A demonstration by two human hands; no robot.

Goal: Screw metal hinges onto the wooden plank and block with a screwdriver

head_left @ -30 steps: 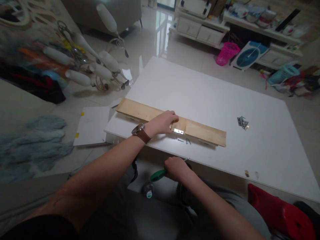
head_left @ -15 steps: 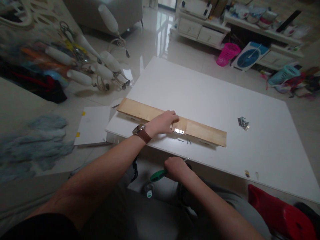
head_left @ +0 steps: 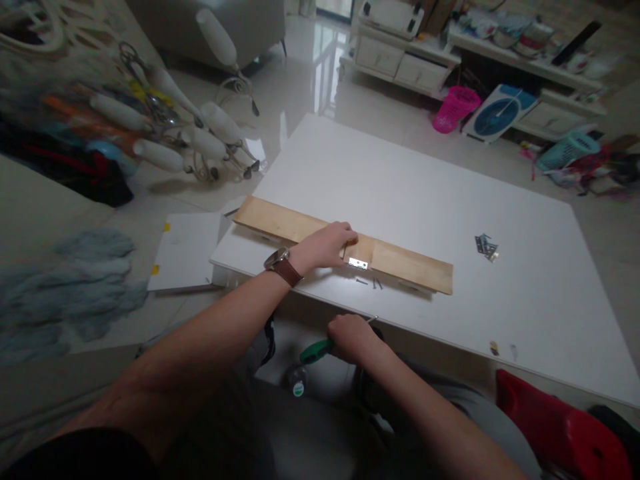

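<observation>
A long wooden plank lies across the near part of a white board. My left hand, with a brown watch on the wrist, rests on the plank with curled fingers pressing beside a small metal hinge. My right hand is closed around a green-handled screwdriver just below the board's near edge. Two or three loose screws lie in front of the plank.
More hinges and screws lie at the board's right. A white sheet and a chandelier lie on the floor at left. A red stool stands at lower right. A pink basket and fan stand beyond.
</observation>
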